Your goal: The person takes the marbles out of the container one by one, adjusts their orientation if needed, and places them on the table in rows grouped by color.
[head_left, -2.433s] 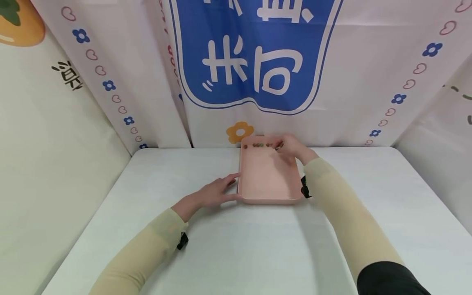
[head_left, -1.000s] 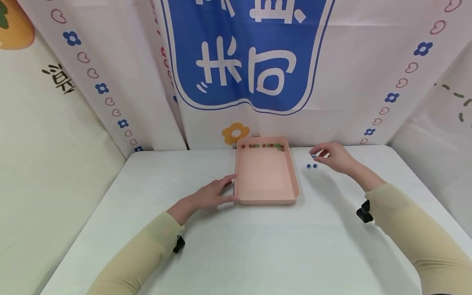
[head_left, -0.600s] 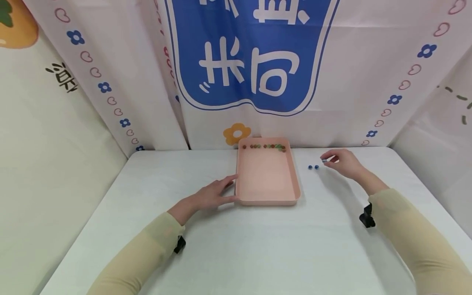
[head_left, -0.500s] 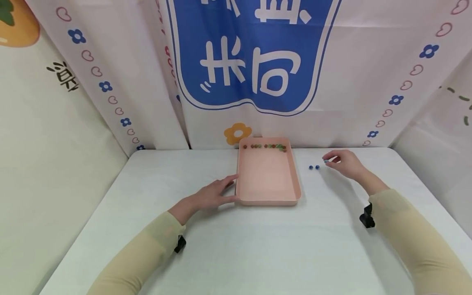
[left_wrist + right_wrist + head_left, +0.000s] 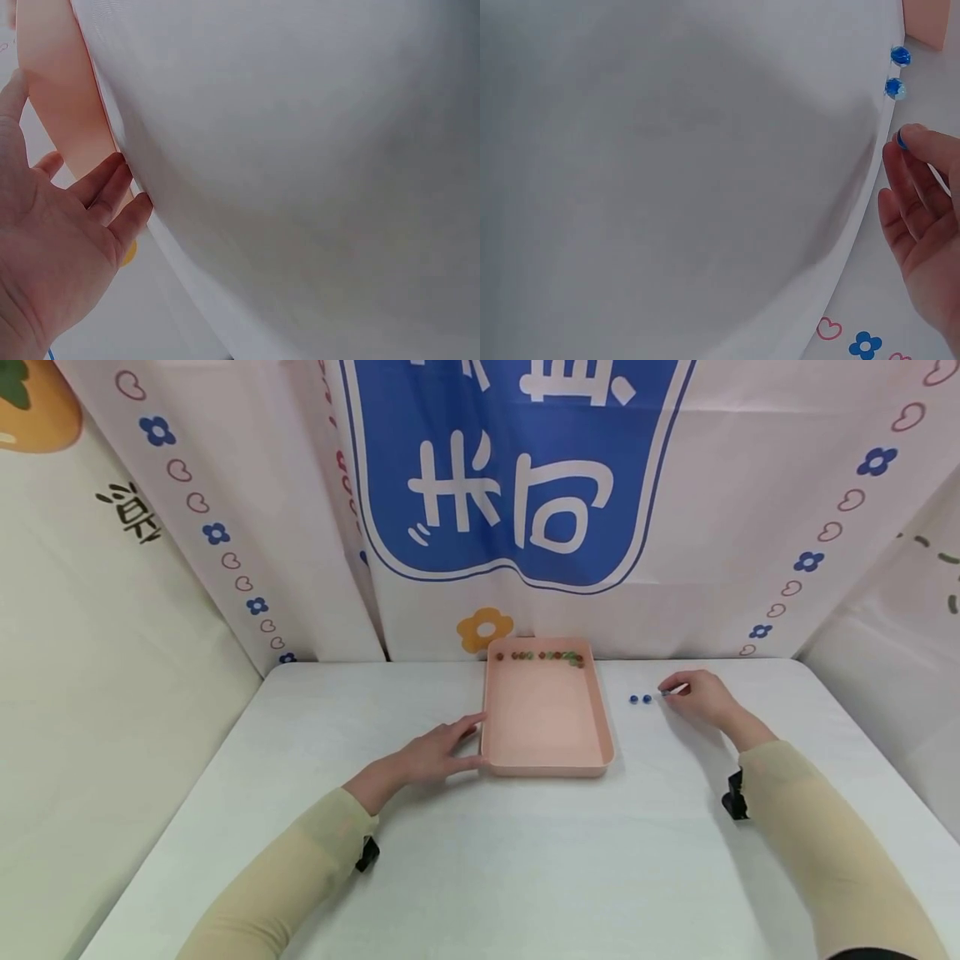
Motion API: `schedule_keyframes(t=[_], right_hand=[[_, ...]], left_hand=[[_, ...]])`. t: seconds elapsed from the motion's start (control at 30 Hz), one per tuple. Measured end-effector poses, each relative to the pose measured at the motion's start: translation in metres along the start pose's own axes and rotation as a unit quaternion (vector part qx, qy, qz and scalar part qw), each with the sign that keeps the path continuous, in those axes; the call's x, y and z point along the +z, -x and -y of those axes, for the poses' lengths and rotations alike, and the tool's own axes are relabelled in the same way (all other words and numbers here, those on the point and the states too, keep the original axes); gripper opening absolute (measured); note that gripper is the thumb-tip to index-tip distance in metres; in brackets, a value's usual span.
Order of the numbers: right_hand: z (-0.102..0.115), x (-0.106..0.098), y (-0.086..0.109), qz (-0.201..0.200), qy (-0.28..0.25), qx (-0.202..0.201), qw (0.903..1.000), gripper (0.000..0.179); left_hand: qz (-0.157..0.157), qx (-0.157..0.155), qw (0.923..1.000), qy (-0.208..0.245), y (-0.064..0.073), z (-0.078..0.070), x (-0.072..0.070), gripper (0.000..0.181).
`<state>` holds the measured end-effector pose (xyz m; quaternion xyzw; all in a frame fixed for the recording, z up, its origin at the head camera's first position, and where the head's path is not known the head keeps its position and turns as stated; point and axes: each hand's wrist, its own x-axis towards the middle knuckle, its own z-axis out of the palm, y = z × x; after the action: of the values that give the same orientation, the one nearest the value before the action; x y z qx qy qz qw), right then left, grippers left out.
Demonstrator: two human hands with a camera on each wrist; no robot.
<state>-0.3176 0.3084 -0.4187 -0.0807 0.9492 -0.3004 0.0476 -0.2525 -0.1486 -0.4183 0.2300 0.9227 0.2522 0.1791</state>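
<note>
R hand point(image 5: 926, 232) pinches a blue marble point(image 5: 901, 140) btwn thumb & fingertip, mostly covered; other fingers loosely bent, palm showing. 2 more marbles close by, blue w/ clear bits: near marble point(image 5: 895, 88) & far marble point(image 5: 901, 56), just beside each other, not touching hand. Past those, pink tray point(image 5: 927, 21), corner only. White table point(image 5: 667, 150) w/ soft shadow. White cloth behind w/ pink heart outlines point(image 5: 820, 330) + blue flower point(image 5: 856, 348).
</note>
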Motion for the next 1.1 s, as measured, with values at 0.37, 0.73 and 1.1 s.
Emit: schedule_keyframes(t=[0.37,0.73,1.1], right_hand=[[0.001,0.011,-0.004,0.004,0.006,0.011,0.9999,0.020],[0.006,0.013,-0.003,0.001,0.027,0.018,0.9995,0.020],[0.014,0.001,0.001,0.033,0.026,0.028,0.9987,0.034]], left_hand=[[-0.001,-0.008,1.0000,-0.002,0.001,-0.002,0.000,0.084],[-0.003,-0.003,1.0000,-0.004,0.000,0.000,0.001,0.084],[-0.002,-0.009,1.0000,-0.003,0.000,0.000,0.001,0.085]])
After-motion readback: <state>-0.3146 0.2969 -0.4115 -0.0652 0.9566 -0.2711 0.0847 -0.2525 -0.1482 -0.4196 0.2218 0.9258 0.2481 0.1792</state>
